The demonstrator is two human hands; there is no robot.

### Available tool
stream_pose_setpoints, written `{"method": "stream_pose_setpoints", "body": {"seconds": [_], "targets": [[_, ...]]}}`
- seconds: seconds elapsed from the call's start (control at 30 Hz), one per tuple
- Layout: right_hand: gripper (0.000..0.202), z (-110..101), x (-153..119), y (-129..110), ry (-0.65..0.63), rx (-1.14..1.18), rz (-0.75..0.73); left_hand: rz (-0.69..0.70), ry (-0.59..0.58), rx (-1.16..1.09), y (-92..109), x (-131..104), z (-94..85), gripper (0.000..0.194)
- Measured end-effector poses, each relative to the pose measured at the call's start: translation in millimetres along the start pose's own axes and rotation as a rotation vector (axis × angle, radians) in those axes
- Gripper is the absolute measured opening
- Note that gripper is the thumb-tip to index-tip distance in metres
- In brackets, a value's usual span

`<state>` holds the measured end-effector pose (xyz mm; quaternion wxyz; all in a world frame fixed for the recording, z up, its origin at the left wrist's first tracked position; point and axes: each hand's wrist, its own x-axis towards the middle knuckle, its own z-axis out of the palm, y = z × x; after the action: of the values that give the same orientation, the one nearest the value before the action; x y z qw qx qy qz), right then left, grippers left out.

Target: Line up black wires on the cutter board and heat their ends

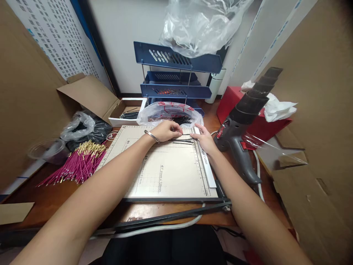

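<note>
A cream paper cutter (176,173) with printed size grids lies on the desk, its white guide strip (205,162) along the right side. Near its far edge my left hand (168,130), with a metal bangle at the wrist, pinches one end of a thin black strand (186,134). The other end of that strand is between the fingers of my right hand (203,139), which rests against the guide strip. A few more thin black strands (183,142) lie on the board just below the hands. Whether they are wire or tubing I cannot tell.
Behind the board sit a plastic bag (154,112) of black strands and a white box (129,115). Left lies a pile of magenta leads with gold ends (82,162). A heat gun (239,129) stands at right. The cutter's black arm (176,215) sticks out in front.
</note>
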<state>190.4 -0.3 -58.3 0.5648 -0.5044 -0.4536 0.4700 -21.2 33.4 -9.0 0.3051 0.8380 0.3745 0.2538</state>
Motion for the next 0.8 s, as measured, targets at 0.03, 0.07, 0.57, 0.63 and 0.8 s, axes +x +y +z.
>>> {"method": "stream_pose_setpoints", "body": {"seconds": [0.03, 0.07, 0.57, 0.63, 0.8], "targets": [[0.074, 0.3, 0.0, -0.2, 0.006, -0.002, 0.003, 0.001, -0.002, 0.009, 0.4, -0.1, -0.3, 0.02], [0.072, 0.6, 0.3, 0.0, 0.014, -0.002, 0.002, 0.002, -0.004, 0.016, 0.8, -0.2, -0.6, 0.02], [0.062, 2.8, -1.1, -8.4, 0.043, 0.019, 0.022, 0.021, -0.008, 0.047, -0.9, 0.1, -1.9, 0.024], [0.057, 2.5, 0.7, -7.0, 0.047, 0.01, 0.016, 0.027, -0.01, 0.051, -0.8, 0.2, -2.0, 0.023], [0.048, 0.6, 2.4, -4.9, 0.071, -0.021, 0.005, 0.013, -0.012, 0.049, 0.5, 0.5, -1.5, 0.025]]}}
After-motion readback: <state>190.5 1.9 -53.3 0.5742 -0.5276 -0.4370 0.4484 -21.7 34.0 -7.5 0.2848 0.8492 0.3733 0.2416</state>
